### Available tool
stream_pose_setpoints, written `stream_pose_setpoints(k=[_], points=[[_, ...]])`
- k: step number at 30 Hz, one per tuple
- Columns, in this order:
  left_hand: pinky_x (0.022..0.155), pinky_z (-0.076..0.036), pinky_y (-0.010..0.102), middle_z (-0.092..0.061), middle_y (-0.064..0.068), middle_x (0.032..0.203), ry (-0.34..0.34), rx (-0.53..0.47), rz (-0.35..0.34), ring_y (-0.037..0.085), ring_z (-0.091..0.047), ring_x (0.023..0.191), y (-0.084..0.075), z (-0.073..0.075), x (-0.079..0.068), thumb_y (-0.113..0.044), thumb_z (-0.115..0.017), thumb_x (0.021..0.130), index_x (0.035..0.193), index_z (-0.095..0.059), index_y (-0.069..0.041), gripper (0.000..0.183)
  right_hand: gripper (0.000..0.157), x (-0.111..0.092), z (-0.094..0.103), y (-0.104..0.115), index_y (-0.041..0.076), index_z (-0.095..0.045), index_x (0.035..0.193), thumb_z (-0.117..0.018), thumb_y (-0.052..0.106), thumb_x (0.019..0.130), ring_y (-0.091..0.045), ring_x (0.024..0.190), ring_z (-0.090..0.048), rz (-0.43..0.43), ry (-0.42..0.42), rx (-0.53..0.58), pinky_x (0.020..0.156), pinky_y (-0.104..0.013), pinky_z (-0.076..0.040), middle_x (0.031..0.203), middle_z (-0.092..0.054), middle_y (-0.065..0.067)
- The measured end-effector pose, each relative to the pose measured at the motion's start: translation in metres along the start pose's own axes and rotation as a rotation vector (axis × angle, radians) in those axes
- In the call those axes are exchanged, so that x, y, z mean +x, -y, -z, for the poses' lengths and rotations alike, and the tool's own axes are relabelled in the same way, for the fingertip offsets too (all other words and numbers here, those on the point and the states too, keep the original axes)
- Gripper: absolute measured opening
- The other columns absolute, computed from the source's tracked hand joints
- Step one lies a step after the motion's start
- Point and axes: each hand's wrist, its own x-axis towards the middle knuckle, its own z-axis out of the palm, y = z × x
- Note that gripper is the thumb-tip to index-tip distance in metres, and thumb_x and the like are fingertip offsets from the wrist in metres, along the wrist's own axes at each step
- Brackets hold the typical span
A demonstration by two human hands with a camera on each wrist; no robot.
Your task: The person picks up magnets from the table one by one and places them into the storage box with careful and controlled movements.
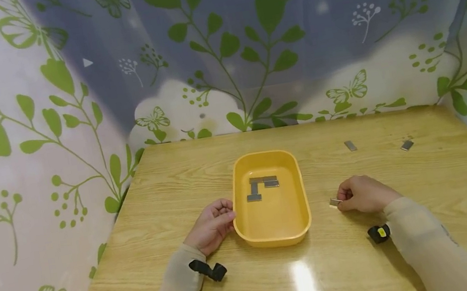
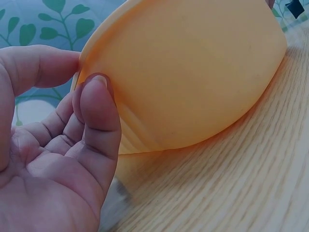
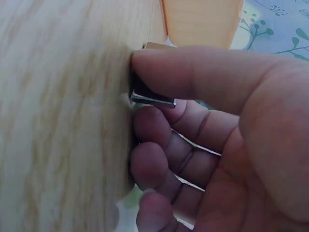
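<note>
I judged the work well advanced: left hand (image 1: 211,226) pinched the tray (image 1: 274,222), right hand (image 1: 366,194) one plate (image 1: 334,202), several plates (image 1: 271,184) lay inside, two plates (image 1: 350,146) outside.

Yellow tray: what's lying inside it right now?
The yellow tray holds a cluster of small flat grey pieces on its floor, toward the far end. Anything beneath those pieces can't be seen, nor the table under the tray.

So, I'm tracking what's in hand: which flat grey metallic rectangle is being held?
The flat grey metallic rectangle pinched in the bare right hand; the others lie untouched, inside the yellow rectangular tray or farther back on the wooden table.
</note>
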Motion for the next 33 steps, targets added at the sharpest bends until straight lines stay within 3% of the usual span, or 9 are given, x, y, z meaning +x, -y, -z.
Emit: stream_pose_setpoints(k=[10, 19, 27, 33], points=[[0.067, -0.05, 0.026, -0.055, 0.009, 0.091, -0.001, 0.008, -0.006, 0.016, -0.057, 0.078, -0.0005, 0.0004, 0.0015, -0.001, -0.058, 0.093, 0.108, -0.048, 0.002, 0.018, 0.01, -0.0007, 0.0015, -0.001, 0.012, -0.062, 0.08, -0.069, 0.018, 0.084, -0.013, 0.062, -0.047, 0.026, -0.02, -0.004, 0.054, -0.028, -0.038, 0.07, -0.054, 0.002], [0.067, -0.05, 0.026, -0.055, 0.01, 0.092, -0.018, 0.01, 0.002, 0.017, -0.057, 0.079, -0.0003, 0.0, 0.0, -0.002, -0.059, 0.093, 0.109, -0.046, 0.005, 0.022, 0.015, 0.0, 0.0038, -0.0013, 0.012, -0.062, 0.088, -0.063, 0.026, 0.091, -0.014, 0.066, -0.049, 0.03, -0.034, -0.045, 0.062, -0.031, -0.041, 0.074, -0.057, 0.002], [0.068, -0.051, 0.027, -0.055, 0.01, 0.093, -0.017, 0.007, 0.001, 0.017, -0.058, 0.08, -0.0008, -0.0006, -0.0003, -0.001, -0.058, 0.094, 0.111, -0.046, 0.005, 0.022, 0.013, -0.0004, 0.0052, -0.001, 0.009, -0.061, 0.096, -0.067, 0.013, 0.086, -0.016, 0.066, -0.047, 0.038, -0.018, -0.066, 0.062, -0.033, -0.039, 0.076, -0.054, 0.0], [0.069, -0.051, 0.027, -0.055, 0.011, 0.094, -0.006, 0.005, -0.007, 0.018, -0.058, 0.081, -0.0005, 0.0002, -0.0007, -0.002, -0.058, 0.094, 0.113, -0.044, 0.009, 0.026, 0.012, -0.0009, 0.0024, -0.0008, 0.009, -0.062, 0.094, -0.07, 0.013, 0.086, -0.016, 0.067, -0.046, 0.036, -0.02, -0.07, 0.062, -0.032, -0.039, 0.076, -0.055, 0.001]])
